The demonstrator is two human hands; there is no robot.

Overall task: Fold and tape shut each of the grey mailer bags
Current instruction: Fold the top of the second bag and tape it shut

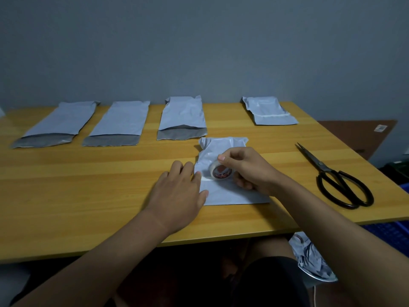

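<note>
A folded grey mailer bag point(223, 196) lies on the wooden table point(88, 185) in front of me. My right hand point(247, 169) grips a roll of clear tape point(220, 170) that stands on the bag. My left hand point(179, 189) lies flat, its fingertips pressing the bag's left edge beside the roll. Three open mailer bags point(62, 120) point(121, 120) point(183, 116) lie in a row along the far side, flaps towards me. A folded, taped mailer bag point(269, 111) lies at the far right.
Black scissors point(336, 176) lie shut on the table to the right of my right arm. A crumpled grey bag point(309, 258) sits below the table's near edge at the right, and a blue crate point(394, 229) stands beyond it.
</note>
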